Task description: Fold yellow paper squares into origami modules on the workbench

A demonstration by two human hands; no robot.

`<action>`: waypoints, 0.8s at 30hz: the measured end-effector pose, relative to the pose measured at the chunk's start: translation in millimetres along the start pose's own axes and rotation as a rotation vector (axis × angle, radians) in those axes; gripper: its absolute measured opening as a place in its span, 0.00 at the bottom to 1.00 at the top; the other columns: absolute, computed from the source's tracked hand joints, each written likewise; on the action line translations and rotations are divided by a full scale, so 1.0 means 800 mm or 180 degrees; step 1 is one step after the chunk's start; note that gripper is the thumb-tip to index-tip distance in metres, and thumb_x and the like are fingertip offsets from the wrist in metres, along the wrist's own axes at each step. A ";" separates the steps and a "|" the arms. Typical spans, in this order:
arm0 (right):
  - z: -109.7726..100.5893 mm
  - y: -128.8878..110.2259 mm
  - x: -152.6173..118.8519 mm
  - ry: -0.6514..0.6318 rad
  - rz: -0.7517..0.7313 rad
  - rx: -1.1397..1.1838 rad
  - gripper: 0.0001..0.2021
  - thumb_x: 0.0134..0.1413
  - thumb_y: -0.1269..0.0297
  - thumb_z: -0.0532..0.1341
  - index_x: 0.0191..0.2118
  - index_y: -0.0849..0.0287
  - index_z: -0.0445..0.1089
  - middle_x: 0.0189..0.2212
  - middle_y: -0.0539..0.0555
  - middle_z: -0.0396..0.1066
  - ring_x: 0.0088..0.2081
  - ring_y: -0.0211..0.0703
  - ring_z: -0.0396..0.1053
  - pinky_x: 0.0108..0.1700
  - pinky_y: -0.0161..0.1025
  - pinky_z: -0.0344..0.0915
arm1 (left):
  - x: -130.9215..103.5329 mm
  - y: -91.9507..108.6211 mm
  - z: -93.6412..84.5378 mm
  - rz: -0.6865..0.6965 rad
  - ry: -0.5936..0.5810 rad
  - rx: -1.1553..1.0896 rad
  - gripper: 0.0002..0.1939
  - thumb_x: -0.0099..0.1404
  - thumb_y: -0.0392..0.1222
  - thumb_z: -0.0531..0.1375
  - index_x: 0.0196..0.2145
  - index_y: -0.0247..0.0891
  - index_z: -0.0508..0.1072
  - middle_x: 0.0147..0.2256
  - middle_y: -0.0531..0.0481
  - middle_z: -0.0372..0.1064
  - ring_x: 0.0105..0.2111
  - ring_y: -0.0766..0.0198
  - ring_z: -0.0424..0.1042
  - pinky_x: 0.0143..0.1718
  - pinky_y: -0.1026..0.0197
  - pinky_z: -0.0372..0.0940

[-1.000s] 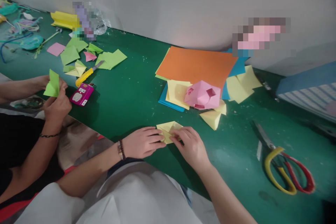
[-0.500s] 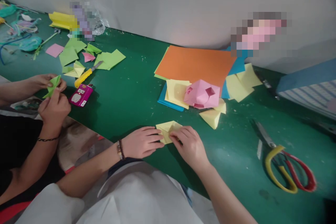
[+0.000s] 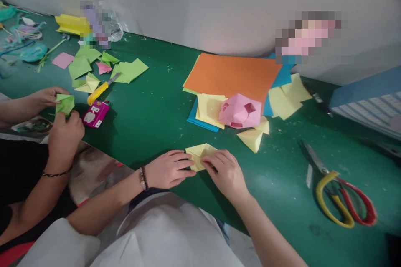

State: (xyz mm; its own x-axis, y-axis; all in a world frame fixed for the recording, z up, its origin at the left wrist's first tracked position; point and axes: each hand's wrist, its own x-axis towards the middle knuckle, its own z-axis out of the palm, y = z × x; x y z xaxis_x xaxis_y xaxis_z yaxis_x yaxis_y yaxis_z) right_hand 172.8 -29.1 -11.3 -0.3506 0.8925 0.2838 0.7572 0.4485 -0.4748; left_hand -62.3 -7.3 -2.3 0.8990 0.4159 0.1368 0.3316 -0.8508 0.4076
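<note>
A pale yellow piece of folded paper [image 3: 200, 150] lies on the green table between my two hands. My left hand [image 3: 171, 170] rests flat, its fingers stretched out with their tips on the paper's left edge. At the paper's right side my right hand [image 3: 224, 171] pinches it between thumb and curled fingers. Part of the sheet is hidden under the fingers. Just beyond sit a pink folded paper shape [image 3: 240, 111] with openings in it and a yellow folded paper cone [image 3: 251, 138].
Orange paper [image 3: 234, 71] and yellow sheets [image 3: 290, 98] lie behind. Scissors [image 3: 335, 192] with yellow and red handles are at the right. On the left, a co-worker's hands [image 3: 65, 129] hold green paper [image 3: 65, 103], near a yellow utility knife [image 3: 102, 90] and a magenta box [image 3: 96, 114].
The co-worker's green paper has been turned, and its broad face shows now. My hands and the yellow paper stay almost unchanged; the whole view has shifted slightly.
</note>
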 end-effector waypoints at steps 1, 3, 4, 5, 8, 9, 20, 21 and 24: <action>0.000 0.000 0.000 0.0006 0.0007 0.0004 0.08 0.60 0.66 0.58 0.32 0.57 0.73 0.30 0.54 0.75 0.38 0.44 0.68 0.42 0.42 0.64 | 0.000 0.000 0.000 -0.0005 -0.0002 -0.0003 0.14 0.69 0.39 0.53 0.51 0.42 0.71 0.53 0.49 0.68 0.58 0.57 0.60 0.60 0.52 0.55; 0.000 0.000 0.000 0.0021 0.0011 0.0014 0.07 0.60 0.66 0.58 0.33 0.57 0.73 0.30 0.54 0.75 0.38 0.44 0.67 0.42 0.41 0.63 | 0.001 0.000 -0.002 -0.0002 -0.0032 0.0000 0.14 0.69 0.39 0.53 0.50 0.42 0.71 0.54 0.49 0.68 0.58 0.57 0.60 0.60 0.52 0.55; 0.000 0.000 0.000 0.0023 0.0006 0.0019 0.07 0.60 0.67 0.59 0.33 0.57 0.73 0.30 0.53 0.75 0.38 0.44 0.67 0.42 0.41 0.63 | 0.001 0.000 -0.003 0.0005 -0.0059 0.0002 0.14 0.69 0.38 0.53 0.50 0.42 0.71 0.54 0.49 0.67 0.58 0.58 0.60 0.60 0.52 0.55; 0.000 0.000 0.000 0.0024 0.0001 0.0024 0.07 0.60 0.67 0.59 0.32 0.58 0.73 0.30 0.53 0.75 0.38 0.44 0.67 0.42 0.41 0.63 | 0.001 0.000 -0.004 0.0013 -0.0087 0.0001 0.14 0.69 0.38 0.53 0.50 0.42 0.71 0.55 0.49 0.67 0.58 0.58 0.60 0.60 0.52 0.54; 0.000 0.000 -0.001 0.0030 -0.0012 0.0037 0.06 0.59 0.67 0.59 0.32 0.57 0.73 0.30 0.52 0.75 0.38 0.44 0.66 0.42 0.41 0.63 | 0.002 -0.001 -0.005 0.0021 -0.0159 -0.0011 0.14 0.69 0.39 0.52 0.51 0.42 0.70 0.58 0.52 0.64 0.59 0.59 0.59 0.60 0.52 0.53; 0.000 0.000 -0.001 0.0031 -0.0016 0.0040 0.06 0.59 0.67 0.59 0.33 0.57 0.73 0.30 0.52 0.75 0.38 0.44 0.66 0.42 0.41 0.63 | 0.002 -0.001 -0.006 0.0012 -0.0169 -0.0017 0.14 0.70 0.39 0.52 0.51 0.42 0.70 0.58 0.52 0.64 0.59 0.59 0.59 0.60 0.52 0.53; 0.001 0.000 0.001 0.0089 -0.0004 -0.0021 0.06 0.59 0.68 0.59 0.33 0.57 0.74 0.30 0.53 0.74 0.39 0.45 0.66 0.42 0.43 0.65 | 0.002 -0.008 -0.005 0.0061 -0.0212 -0.0060 0.14 0.70 0.41 0.53 0.51 0.45 0.71 0.59 0.57 0.64 0.57 0.57 0.60 0.58 0.51 0.53; -0.001 -0.001 0.001 0.0100 -0.0002 -0.0026 0.06 0.59 0.68 0.59 0.34 0.57 0.74 0.30 0.53 0.74 0.39 0.46 0.67 0.43 0.43 0.66 | 0.002 -0.009 -0.005 0.0058 -0.0203 -0.0059 0.15 0.70 0.41 0.53 0.51 0.45 0.71 0.59 0.57 0.64 0.57 0.57 0.60 0.58 0.51 0.53; -0.013 -0.009 -0.008 0.0194 0.0111 0.0076 0.05 0.59 0.68 0.59 0.37 0.57 0.72 0.34 0.54 0.75 0.39 0.45 0.69 0.44 0.43 0.67 | 0.002 -0.009 -0.003 0.0031 -0.0142 -0.0066 0.14 0.70 0.42 0.53 0.51 0.45 0.71 0.59 0.58 0.64 0.57 0.57 0.60 0.58 0.51 0.53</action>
State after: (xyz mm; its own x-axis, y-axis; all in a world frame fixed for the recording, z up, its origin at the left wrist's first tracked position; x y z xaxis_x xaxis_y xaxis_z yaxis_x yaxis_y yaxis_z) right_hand 175.3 -38.4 -1.3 -0.2895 0.9032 0.3168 0.7548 0.4189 -0.5048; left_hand -64.3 0.4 -2.7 0.9143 0.3925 0.1005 0.3172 -0.8478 0.4251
